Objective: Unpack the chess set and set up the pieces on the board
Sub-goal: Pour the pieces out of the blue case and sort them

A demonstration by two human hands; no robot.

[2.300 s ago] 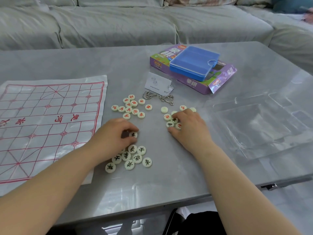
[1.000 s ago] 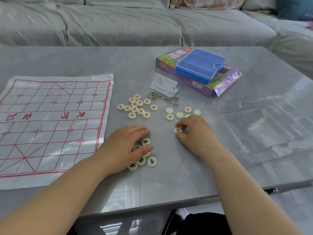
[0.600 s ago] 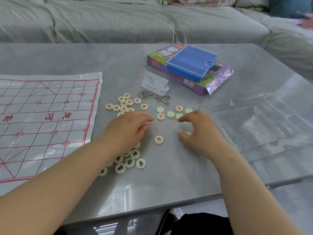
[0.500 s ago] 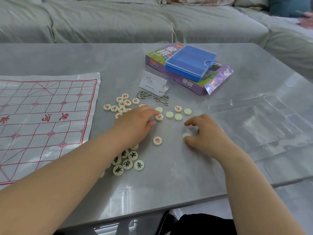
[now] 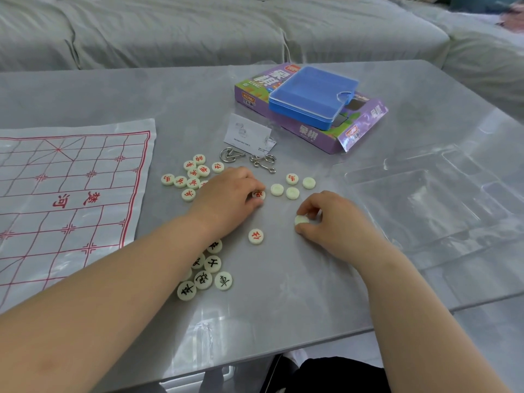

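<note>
The board sheet [image 5: 71, 194] runs off the left edge, so its left part is unseen. The left hand [image 5: 226, 198] covers the far half of the red-marked piece [image 5: 259, 195] it pinches, and its wrist hides some of the black-marked pieces [image 5: 204, 268]. The right hand [image 5: 334, 219] pinches a pale piece [image 5: 301, 220] whose mark cannot be seen. The print on the small card [image 5: 245, 133] is too small to read. The blue case [image 5: 312, 95] hides part of the purple box [image 5: 306, 134].

Across the top of your frame runs a pale grey fabric sofa [image 5: 175, 29]. Just above centre you have two silvery bent-wire puzzles [image 5: 265, 161] lying on the grey marble-look tabletop [image 5: 283, 302], directly below a small white printed card [image 5: 246, 133].
</note>
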